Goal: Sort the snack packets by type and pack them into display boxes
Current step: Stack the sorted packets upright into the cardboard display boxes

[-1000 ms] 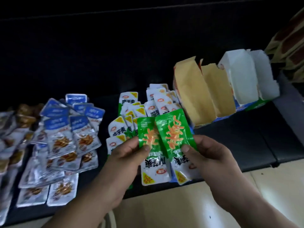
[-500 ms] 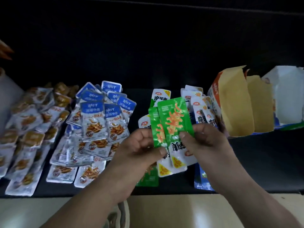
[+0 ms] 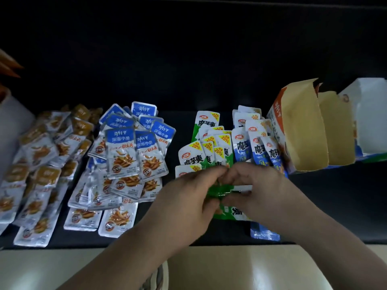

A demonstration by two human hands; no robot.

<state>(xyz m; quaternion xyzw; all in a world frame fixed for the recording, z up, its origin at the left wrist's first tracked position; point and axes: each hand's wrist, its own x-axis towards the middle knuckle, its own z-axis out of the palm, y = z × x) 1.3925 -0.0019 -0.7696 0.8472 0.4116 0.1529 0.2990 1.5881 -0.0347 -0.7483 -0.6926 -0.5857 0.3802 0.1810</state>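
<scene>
We note left hand [image 3: 188, 197] and right hand [image 3: 257, 191] both curled on green packets [image 3: 222, 189], held together over dark desk [image 3: 335, 206] at our 6 o'clock. Display boxes [image 3: 303, 126] open at 2 o'clock; blue packets [image 3: 134, 147] at 10 o'clock, brown packets [image 3: 41, 155] at 9 o'clock.

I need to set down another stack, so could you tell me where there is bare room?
The dark surface is bare right of the right hand, in front of the display boxes. A narrow strip runs between blue fish packets and green packets. Further left is crowded.
</scene>
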